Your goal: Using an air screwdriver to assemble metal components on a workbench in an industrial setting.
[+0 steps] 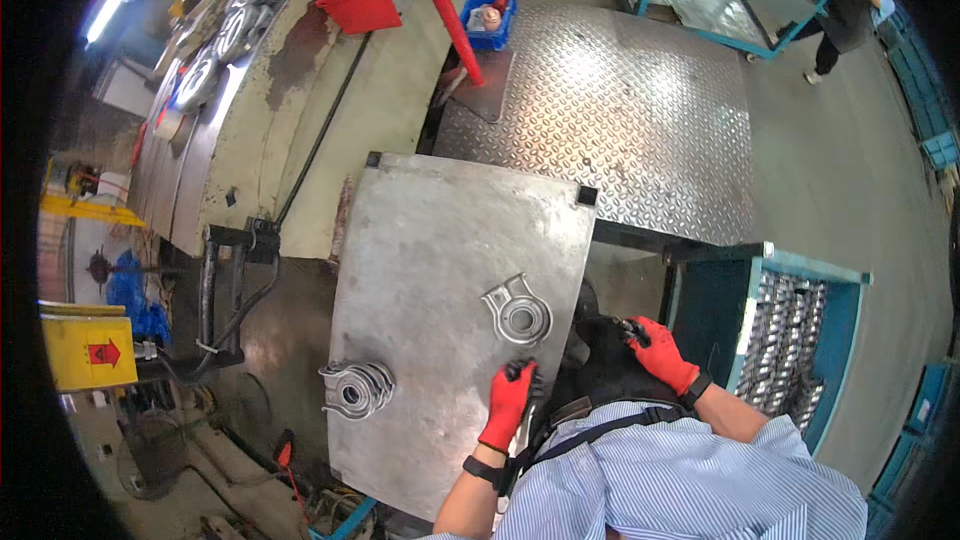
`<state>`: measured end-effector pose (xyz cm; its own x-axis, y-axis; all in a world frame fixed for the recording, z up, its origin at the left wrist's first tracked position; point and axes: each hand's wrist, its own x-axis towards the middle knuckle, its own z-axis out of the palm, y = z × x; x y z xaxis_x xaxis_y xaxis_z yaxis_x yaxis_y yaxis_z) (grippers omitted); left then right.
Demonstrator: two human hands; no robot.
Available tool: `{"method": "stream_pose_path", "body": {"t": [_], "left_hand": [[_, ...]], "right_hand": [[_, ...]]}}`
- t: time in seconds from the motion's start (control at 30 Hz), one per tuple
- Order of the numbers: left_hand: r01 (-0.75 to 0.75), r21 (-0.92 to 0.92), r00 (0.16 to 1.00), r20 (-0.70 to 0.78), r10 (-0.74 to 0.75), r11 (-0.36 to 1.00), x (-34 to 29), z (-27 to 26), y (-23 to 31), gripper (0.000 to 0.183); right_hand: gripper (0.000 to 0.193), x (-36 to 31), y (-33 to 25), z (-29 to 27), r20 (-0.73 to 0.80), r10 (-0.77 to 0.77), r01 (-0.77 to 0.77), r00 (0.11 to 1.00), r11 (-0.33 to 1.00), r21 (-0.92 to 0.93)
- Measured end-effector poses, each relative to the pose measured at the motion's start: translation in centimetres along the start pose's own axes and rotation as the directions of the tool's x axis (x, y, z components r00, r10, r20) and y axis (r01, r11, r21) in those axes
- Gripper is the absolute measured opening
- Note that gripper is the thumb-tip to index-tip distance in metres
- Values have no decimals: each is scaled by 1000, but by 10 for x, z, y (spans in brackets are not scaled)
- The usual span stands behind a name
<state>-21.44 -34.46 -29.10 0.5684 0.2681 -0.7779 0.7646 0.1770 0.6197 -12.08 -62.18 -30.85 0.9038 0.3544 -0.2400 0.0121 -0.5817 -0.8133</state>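
My left hand (pixel 512 403), in a red glove with black fingertips, is at the right edge of the metal table (pixel 430 240). Its fingers are curled in; what they hold, if anything, is hidden. Just beyond it lies a single stamped metal bracket (pixel 522 318) with a round ring and a flared end. A stack of similar brackets (pixel 352 393) sits at the table's left edge, away from both hands. My right hand (pixel 660 355), gloved the same way, is over my dark-clothed lap, right of the table. Its fingers are bent closed, and I cannot make out anything in them.
A teal bin (pixel 745 335) packed with metal parts stands at my right. Beyond the table lies a diamond-plate platform (pixel 630 110) with a blue basket (pixel 490 18). A pale machine (pixel 300 110) carries more metal parts at the left. Far right, a person stands beside a teal cart (pixel 700 25).
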Motion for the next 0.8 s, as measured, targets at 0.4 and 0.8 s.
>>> {"method": "stream_pose_path", "body": {"t": [0.4,0.8], "left_hand": [[-99,662,793,-398,461,743,65,12,28,72],[-196,-251,972,-179,154,948,64,8,-79,30]], "right_hand": [[37,-43,-23,20,17,-77,78,997,996,-46],[40,-28,1,47,298,-149,209,943,961,-180]]}}
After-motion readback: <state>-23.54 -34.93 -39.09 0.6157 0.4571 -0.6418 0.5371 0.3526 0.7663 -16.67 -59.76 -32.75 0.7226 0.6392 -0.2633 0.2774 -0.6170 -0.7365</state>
